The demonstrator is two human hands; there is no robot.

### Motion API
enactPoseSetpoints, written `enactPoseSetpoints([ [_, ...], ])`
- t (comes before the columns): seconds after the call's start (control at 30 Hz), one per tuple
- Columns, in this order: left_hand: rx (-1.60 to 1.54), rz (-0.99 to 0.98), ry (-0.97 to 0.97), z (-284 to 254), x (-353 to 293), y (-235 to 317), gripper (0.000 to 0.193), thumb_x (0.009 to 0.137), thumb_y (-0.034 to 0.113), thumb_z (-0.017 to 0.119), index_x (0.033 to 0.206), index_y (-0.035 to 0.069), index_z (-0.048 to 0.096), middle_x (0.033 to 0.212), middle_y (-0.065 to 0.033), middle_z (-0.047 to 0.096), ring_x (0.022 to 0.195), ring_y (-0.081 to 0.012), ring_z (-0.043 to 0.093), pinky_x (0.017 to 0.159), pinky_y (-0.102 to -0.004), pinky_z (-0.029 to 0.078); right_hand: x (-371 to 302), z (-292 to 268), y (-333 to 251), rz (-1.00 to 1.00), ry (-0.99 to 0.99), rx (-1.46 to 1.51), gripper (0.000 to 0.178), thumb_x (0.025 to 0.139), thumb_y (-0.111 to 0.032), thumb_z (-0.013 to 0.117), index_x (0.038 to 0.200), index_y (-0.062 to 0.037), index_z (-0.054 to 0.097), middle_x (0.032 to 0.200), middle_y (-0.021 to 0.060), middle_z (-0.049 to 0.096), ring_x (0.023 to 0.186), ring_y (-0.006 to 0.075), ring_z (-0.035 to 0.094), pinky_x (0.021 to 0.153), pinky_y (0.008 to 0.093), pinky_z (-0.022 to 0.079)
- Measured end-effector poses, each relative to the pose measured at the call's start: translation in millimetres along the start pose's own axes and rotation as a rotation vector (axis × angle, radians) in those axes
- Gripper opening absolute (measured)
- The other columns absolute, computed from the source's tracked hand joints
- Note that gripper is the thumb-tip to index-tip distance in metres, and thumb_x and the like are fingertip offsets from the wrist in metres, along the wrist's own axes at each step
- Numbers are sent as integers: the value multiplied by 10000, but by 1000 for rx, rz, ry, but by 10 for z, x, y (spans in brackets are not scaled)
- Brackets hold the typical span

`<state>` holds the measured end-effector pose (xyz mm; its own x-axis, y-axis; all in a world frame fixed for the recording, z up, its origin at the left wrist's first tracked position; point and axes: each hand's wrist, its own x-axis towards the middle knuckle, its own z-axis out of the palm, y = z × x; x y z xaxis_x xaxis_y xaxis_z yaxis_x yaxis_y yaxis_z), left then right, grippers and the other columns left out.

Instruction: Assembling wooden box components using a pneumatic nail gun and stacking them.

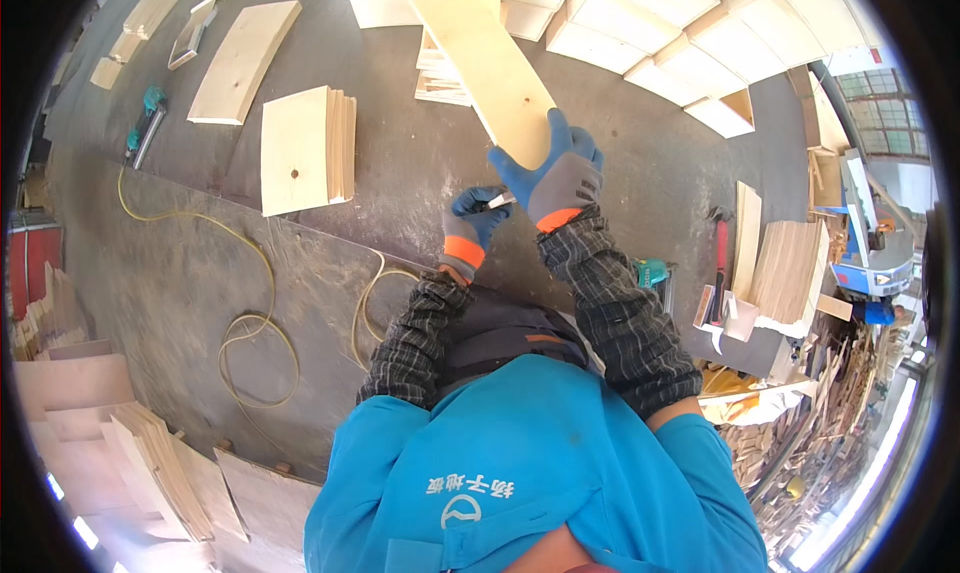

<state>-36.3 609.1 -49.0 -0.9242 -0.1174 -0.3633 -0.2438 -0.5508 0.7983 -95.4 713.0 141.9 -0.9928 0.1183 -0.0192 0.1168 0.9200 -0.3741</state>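
Observation:
My right hand, in a blue and grey glove with an orange cuff, grips the near end of a long pale wooden board. Its thumb lies along the board's near left side, and the far end slants away to the left, over a small stack of boards. Closer to my body and lower left, my left hand, gloved alike, is closed on a small tool with a pale, flat end; the fingers hide the rest, so its exact kind does not show. A dark worktable lies below both hands.
Stacked boards and a board lie left, near a teal nail gun. Open wooden boxes line the back. A second nail gun, a red-handled hammer and more boards stand right. A yellow hose coils left.

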Motion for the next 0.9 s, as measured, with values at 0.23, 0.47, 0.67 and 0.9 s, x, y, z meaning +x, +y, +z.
enactPoseSetpoints([
  [0.23, 29, 52, -31, -69, -107, -62, 242, 875, -192, 762, 1022, -4, 717, 1071, -118, 796, 927, -202, 749, 843, -348, 639, -165, 104, 74, -16, 109, -11, 1084, 755, -628, 871, 1620, -124, 455, 1496, 261, 455, 1359, 501, 474, 1076, 608, 502],
  [0.47, 447, 234, -31, -121, -158, -45, 315, 906, 21, 833, 1204, 26, 732, 1133, -109, 796, 1000, -226, 750, 890, -374, 610, -325, 301, 61, 62, 58, -104, 1093, 770, -641, 860, 1631, -112, 444, 1518, 251, 425, 1382, 496, 447, 1127, 599, 455],
  [0.67, 623, 446, -96, -25, -335, 226, 350, 920, 14, 777, 1264, 49, 728, 1165, -155, 768, 1036, -293, 764, 883, -396, 598, -357, 261, 116, 5, 42, -147, 1122, 792, -707, 815, 1649, -100, 420, 1532, 245, 425, 1404, 466, 441, 1149, 585, 409],
  [0.9, 657, 524, -129, -8, -435, 380, 248, 904, -24, 742, 1143, 38, 750, 1127, -166, 758, 991, -325, 758, 835, -395, 592, -451, 120, 101, -7, -25, -166, 1139, 811, -735, 791, 1660, -89, 392, 1516, 234, 431, 1382, 442, 453, 1137, 570, 405],
])
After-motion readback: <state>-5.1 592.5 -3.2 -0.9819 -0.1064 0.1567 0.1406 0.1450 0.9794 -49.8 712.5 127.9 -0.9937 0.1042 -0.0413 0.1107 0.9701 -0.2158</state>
